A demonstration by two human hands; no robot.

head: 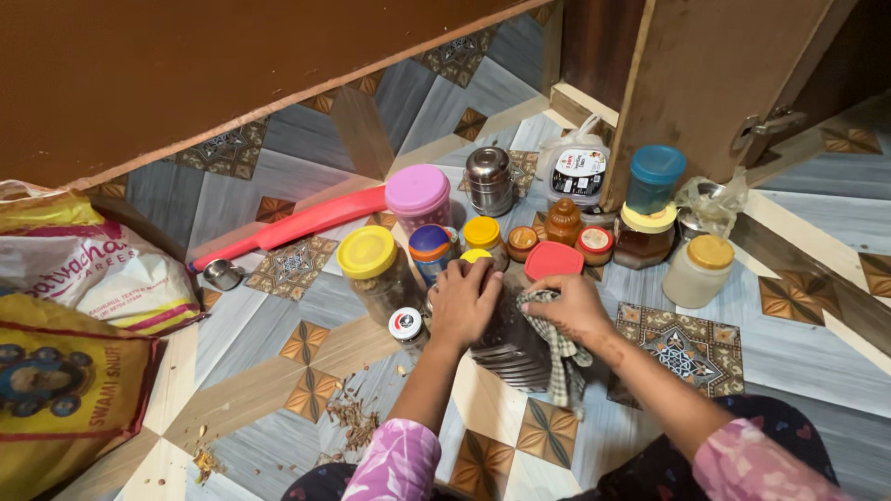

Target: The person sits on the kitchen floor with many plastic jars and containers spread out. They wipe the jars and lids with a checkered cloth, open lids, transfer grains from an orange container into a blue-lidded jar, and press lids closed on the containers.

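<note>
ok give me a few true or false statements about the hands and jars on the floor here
1. The right hand holds a checked cloth against a dark jar. True.
2. The left hand rests on the floor, away from the jar. False: it grips the dark jar's top.
3. The pink-lidded jar lies on its side. False: it stands upright.
4. A steel container stands behind the jars. True.
5. The blue-lidded jar sits on top of a yellow-lidded jar. True.
</note>
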